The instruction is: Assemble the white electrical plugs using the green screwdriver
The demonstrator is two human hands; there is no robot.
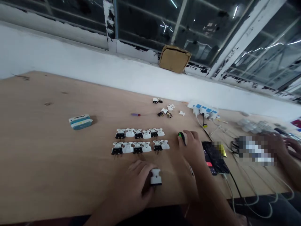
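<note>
My left hand (137, 183) is low over the table, fingers curled against a white two-pin plug (155, 177) with a dark base; its pins point toward me. My right hand (191, 147) is closed around a small green-and-black handle (182, 138), perhaps a screwdriver; the rest of it is hidden by the hand. Between and beyond my hands lie two rows of plug halves: an upper row (138, 133) and a lower row (127, 147). White shells alternate with shells carrying black pin bases.
Loose plug parts (166, 112) and a purple pen-like item (135, 114) lie farther back. At left is a blue-and-white block (80, 122). A power strip (203, 110), cables and a phone (215, 157) are at right, beside another person's hands (277, 144). A cardboard box (175, 59) leans at the window.
</note>
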